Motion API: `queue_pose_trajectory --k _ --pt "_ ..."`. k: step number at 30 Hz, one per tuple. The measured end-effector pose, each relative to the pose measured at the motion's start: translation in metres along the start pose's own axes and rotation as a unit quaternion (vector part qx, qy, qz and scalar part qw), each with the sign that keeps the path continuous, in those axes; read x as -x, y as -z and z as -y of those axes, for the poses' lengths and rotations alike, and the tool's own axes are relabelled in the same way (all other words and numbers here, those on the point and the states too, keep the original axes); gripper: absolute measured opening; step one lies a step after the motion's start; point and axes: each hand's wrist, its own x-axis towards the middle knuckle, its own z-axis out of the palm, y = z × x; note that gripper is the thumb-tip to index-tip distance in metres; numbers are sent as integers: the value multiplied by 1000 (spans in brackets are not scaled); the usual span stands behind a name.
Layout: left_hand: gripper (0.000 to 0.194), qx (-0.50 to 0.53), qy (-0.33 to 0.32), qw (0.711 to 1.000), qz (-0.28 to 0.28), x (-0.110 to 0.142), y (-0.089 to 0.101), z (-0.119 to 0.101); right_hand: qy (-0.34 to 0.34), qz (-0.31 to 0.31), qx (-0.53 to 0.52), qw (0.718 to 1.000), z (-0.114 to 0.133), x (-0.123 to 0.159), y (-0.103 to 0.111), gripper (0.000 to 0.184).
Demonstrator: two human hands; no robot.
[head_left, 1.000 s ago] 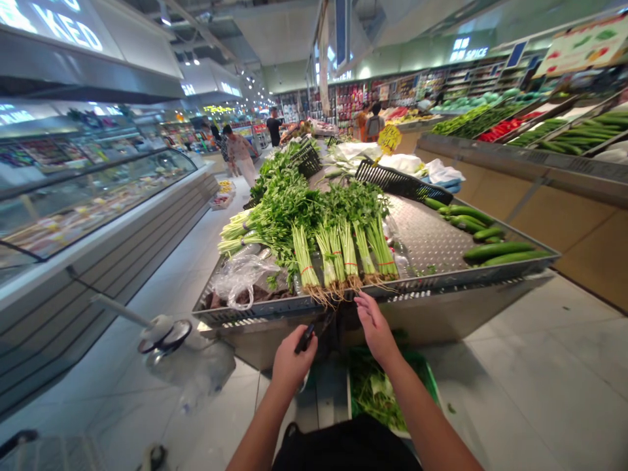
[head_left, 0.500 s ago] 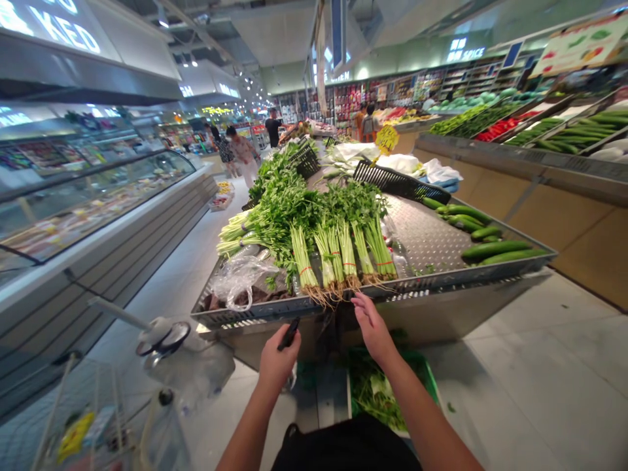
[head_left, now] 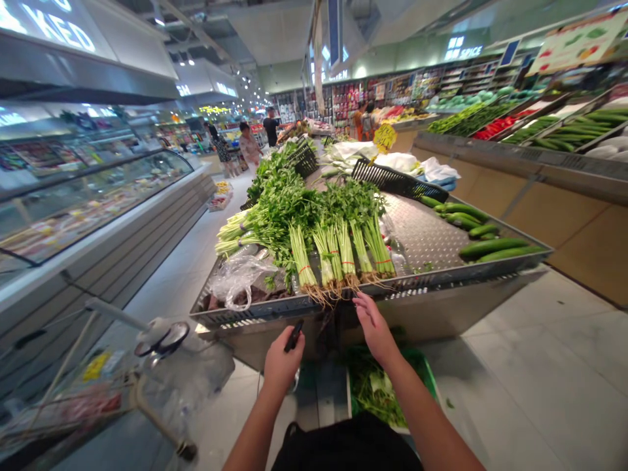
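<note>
My left hand is closed around a small black handheld object, whose kind I cannot make out. It is in front of the metal display stand, below its rim. My right hand is open with fingers stretched out, just under the roots of the leafy celery bunches, and appears to hold nothing. Red bands tie these bunches, which lie side by side with roots over the stand's front edge. More celery is heaped to the left, beside a clear plastic bag.
Cucumbers lie at the stand's right end, near a black slatted divider. Below is a green crate of leaves. A roll of plastic bags and a shopping cart are at left. People are in the aisle.
The cart at lower left has shifted in view. My left hand has moved slightly right with the black object, while my right hand has barely moved. A person in the aisle has moved slightly right.
</note>
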Motion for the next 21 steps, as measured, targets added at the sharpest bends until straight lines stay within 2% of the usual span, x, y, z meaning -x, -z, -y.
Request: queue_pose_trajectory --k 4,9,12,21 --pt "21 -8 -1 1000 8 -1 1 -2 5 1 -1 1000 0 -1 -3 59" --pt "10 6 -72 996 52 7 -25 -32 7 6 -3 1000 -6 -2 -10 59" --pt "9 8 -88 995 50 10 -32 -41 8 5 -1 1000 -10 -1 -11 57" --pt "18 0 -39 999 -13 0 0 -13 -10 4 -6 1000 -5 0 -9 59"
